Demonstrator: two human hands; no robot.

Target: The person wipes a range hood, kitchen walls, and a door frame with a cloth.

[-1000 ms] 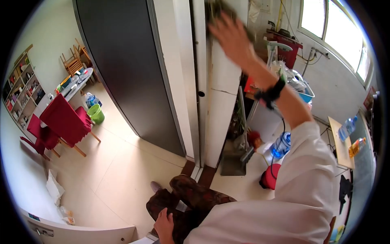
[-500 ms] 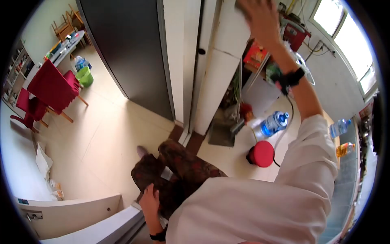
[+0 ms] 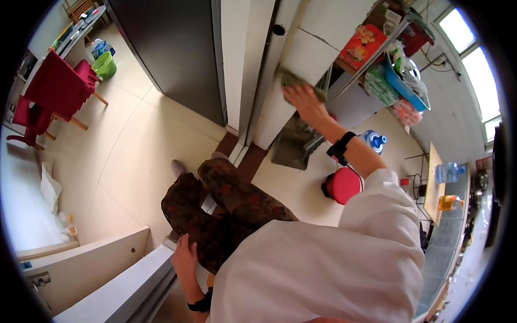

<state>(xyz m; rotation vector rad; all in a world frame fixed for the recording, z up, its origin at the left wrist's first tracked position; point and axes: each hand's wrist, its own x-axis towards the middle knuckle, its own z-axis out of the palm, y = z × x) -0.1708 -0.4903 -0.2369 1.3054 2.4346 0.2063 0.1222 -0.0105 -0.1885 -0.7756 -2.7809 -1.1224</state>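
Note:
My right hand (image 3: 306,102) presses a folded dull-green cloth (image 3: 293,79) against the white tiled wall edge (image 3: 309,54), beside the metal door frame (image 3: 264,64). Its fingers lie over the cloth, and a black band circles the wrist. Low in the view, my left hand (image 3: 184,257) rests by my patterned trousers (image 3: 188,215) with its fingers loosely apart and nothing visible in them. A white sill (image 3: 124,285) is near that hand.
A dustpan (image 3: 291,145) stands at the wall's foot. To the right are a red stool (image 3: 344,185), a blue water bottle (image 3: 372,141) and a shelf with a blue basket (image 3: 406,86). Left are a dark door (image 3: 172,48), red chairs (image 3: 64,89) and a green bin (image 3: 105,65).
My right hand has come down the wall edge with the cloth. The view has shifted, and my left hand stays low by my leg.

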